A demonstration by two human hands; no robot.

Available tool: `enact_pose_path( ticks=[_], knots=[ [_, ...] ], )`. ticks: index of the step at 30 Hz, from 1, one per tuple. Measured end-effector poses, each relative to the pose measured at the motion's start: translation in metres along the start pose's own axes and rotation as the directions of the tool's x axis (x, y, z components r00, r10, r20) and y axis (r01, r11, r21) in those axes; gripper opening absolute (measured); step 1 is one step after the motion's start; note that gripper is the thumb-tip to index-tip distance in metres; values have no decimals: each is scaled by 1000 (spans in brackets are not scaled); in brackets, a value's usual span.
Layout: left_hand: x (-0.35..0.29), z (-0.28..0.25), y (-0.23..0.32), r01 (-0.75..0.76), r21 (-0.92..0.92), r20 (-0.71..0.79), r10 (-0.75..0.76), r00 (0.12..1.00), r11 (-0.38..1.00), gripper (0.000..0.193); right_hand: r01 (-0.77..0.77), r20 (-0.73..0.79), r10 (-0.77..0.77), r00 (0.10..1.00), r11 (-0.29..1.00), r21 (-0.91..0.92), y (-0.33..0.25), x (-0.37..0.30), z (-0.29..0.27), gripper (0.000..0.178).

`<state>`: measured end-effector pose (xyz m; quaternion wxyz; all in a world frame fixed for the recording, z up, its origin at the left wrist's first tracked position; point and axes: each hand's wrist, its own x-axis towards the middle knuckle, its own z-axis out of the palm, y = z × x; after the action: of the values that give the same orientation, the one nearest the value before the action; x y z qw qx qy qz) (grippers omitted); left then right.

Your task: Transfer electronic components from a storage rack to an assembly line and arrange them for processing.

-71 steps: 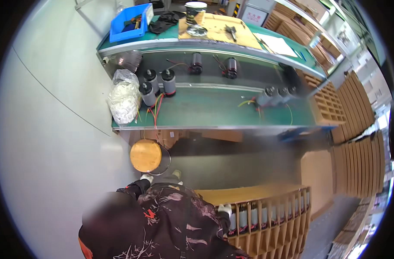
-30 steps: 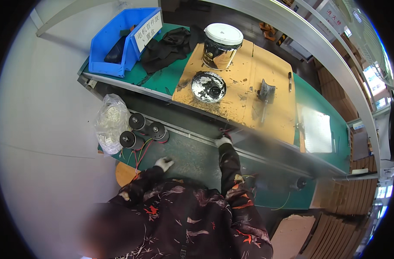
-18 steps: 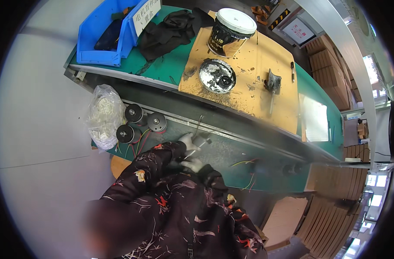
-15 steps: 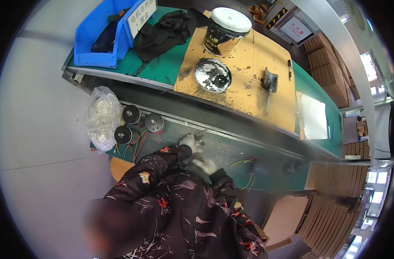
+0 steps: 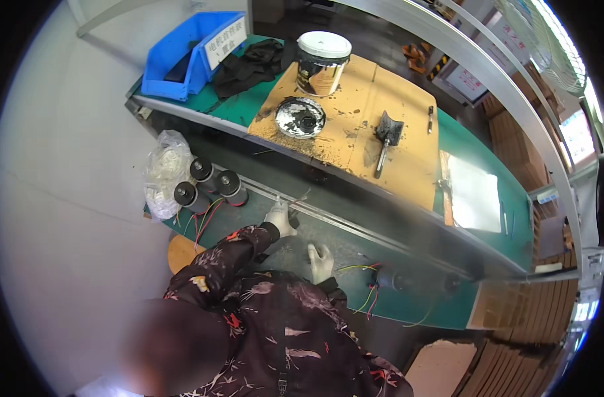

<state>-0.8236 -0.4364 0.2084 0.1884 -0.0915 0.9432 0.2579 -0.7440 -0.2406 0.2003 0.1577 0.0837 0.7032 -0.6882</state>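
Note:
Both my hands wear white gloves above the green lower bench (image 5: 345,248). My left hand (image 5: 280,220) is closed by the metal rail, around a small dark thing with a thin stick-like end, whose kind I cannot make out. My right hand (image 5: 321,263) is apart from it, nearer my body, fingers curved, thumb spread and nothing visible between them. Left of my hands, three dark cylindrical motors (image 5: 231,188) with metal shafts stand together, red and yellow wires trailing. To the right lies another motor (image 5: 389,278) with coloured wires, partly blurred.
A clear plastic bag (image 5: 164,175) of white pieces sits beside the motors. On the raised bench behind are a blue bin (image 5: 176,63), dark cloth (image 5: 252,66), a paint bucket (image 5: 322,63), its smeared lid (image 5: 300,118) and a black-stained scraper (image 5: 387,135) on cardboard. A metal rail (image 5: 355,228) separates the levels.
The view has shifted and tilted. My hands, close together before, are now farther apart; the right has turned upward with its fingers curved. The left still grips the dark thing.

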Motion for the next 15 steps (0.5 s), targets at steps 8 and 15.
enact_pose_path(
  ticks=[8, 15],
  knots=[
    [-69, 11, 3, -177, -167, -628, 33, 777, 970, 90, 619, -98, -857, 506, 440, -650, -156, 34, 1, 43],
    [-86, 11, -10, -198, -276, -589, -3, 808, 940, 90, 14, -227, -851, 474, 265, -964, -272, 98, -41, 37]
  ],
)
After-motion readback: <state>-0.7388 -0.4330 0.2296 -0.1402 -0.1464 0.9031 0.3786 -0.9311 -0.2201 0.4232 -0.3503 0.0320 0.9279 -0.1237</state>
